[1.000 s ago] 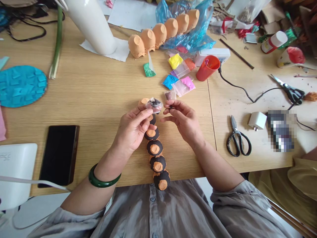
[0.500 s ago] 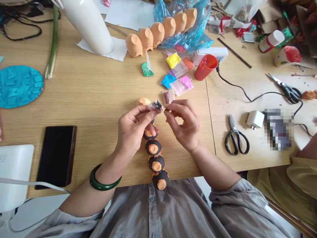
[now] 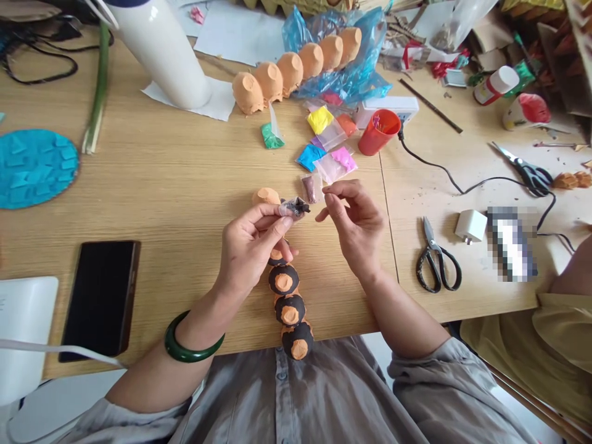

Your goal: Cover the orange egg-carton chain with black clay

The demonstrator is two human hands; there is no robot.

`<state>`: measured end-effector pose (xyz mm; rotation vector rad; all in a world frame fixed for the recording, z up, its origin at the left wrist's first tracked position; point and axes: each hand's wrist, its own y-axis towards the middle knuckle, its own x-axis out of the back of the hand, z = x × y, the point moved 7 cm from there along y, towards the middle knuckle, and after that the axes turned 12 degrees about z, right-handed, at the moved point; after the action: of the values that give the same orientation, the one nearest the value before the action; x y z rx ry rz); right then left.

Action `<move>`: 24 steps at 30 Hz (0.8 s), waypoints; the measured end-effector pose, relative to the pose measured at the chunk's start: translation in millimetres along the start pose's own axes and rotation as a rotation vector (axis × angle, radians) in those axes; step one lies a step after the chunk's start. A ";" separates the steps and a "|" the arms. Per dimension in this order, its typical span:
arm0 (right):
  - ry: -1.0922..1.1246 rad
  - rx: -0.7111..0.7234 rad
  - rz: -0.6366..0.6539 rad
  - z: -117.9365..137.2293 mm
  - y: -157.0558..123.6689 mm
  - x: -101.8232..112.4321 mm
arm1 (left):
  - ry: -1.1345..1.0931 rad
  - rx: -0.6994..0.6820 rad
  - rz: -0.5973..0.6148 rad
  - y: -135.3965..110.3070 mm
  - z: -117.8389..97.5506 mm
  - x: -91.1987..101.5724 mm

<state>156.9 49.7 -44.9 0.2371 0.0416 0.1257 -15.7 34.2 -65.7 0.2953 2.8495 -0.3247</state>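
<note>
Above a wooden desk point(image 3: 176, 197), a person's left hand point(image 3: 247, 243) keeps a pinched grip on a small clear packet of black material point(image 3: 294, 207), over the far part of an orange, black-banded row of bumps point(image 3: 283, 282). Just beside it, the right hand point(image 3: 358, 228) has thumb and forefinger nearly together; whether that grip holds anything cannot be told. Beyond are colored packets point(image 3: 311, 157) and a red cup point(image 3: 379, 134).
</note>
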 end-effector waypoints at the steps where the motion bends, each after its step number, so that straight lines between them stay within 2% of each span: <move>1: -0.002 -0.011 0.016 -0.9 0.0 -1.4 | 0.004 -0.006 0.001 0.0 -0.2 0.1; 4: -0.025 -0.036 0.111 -3.8 -0.9 -8.2 | 0.016 -0.022 0.002 0.4 -1.1 0.3; 7: -0.040 -0.034 0.076 -5.1 -2.4 -4.8 | 0.040 -0.034 -0.005 0.4 -1.4 1.3; 11: -0.036 -0.038 0.135 -6.2 1.3 -7.9 | 0.073 -0.070 -0.005 0.0 -2.7 2.4; 16: 0.109 -0.167 0.014 -14.1 5.3 0.4 | 0.094 -0.076 -0.002 -0.4 -4.3 2.9; 22: 0.059 -0.132 0.144 -12.3 2.4 -11.0 | 0.072 -0.079 -0.005 0.2 -5.3 3.0; 24: 0.100 -0.167 0.120 -16.6 2.6 -9.2 | 0.079 -0.070 0.003 0.8 -4.3 2.4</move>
<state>146.5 54.9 -60.2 0.0666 0.1163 0.2597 -18.8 36.5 -62.4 0.3043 2.9298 -0.2162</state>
